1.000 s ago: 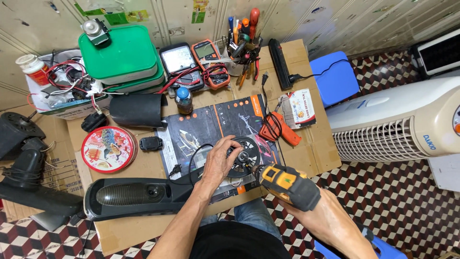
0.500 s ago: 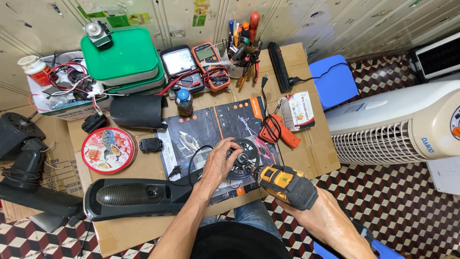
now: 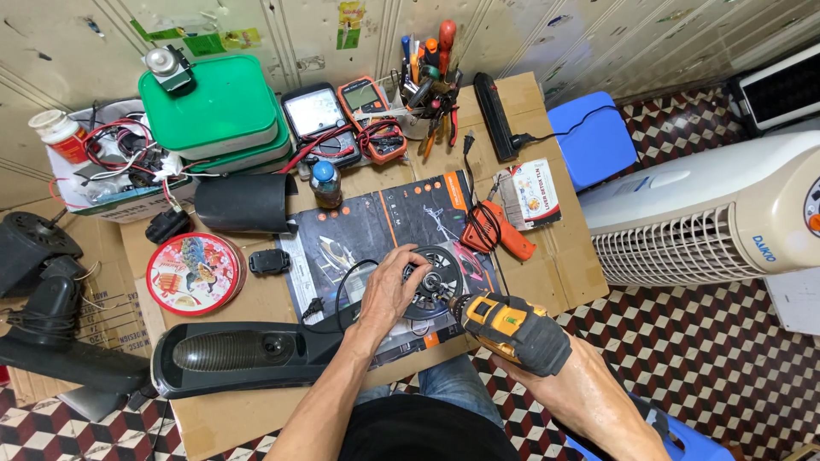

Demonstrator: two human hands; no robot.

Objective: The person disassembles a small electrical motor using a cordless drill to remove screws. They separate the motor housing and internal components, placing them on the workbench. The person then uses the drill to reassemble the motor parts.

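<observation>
My left hand (image 3: 386, 293) rests on a round black motor part (image 3: 433, 282) that lies on a dark printed mat (image 3: 384, 232), fingers curled over its left rim. My right hand (image 3: 547, 376) grips a yellow and black cordless drill (image 3: 512, 329). The drill's tip points up and left at the middle of the round part. A thin black wire (image 3: 342, 286) loops from the part across the mat beside my left wrist.
A long black fan housing (image 3: 243, 357) lies at the near left. A round red tin (image 3: 195, 273), green boxes (image 3: 213, 111), two meters (image 3: 346, 115), a tool cup (image 3: 427, 85) and an orange tool (image 3: 495, 230) fill the table. A white tower fan (image 3: 709, 222) lies at right.
</observation>
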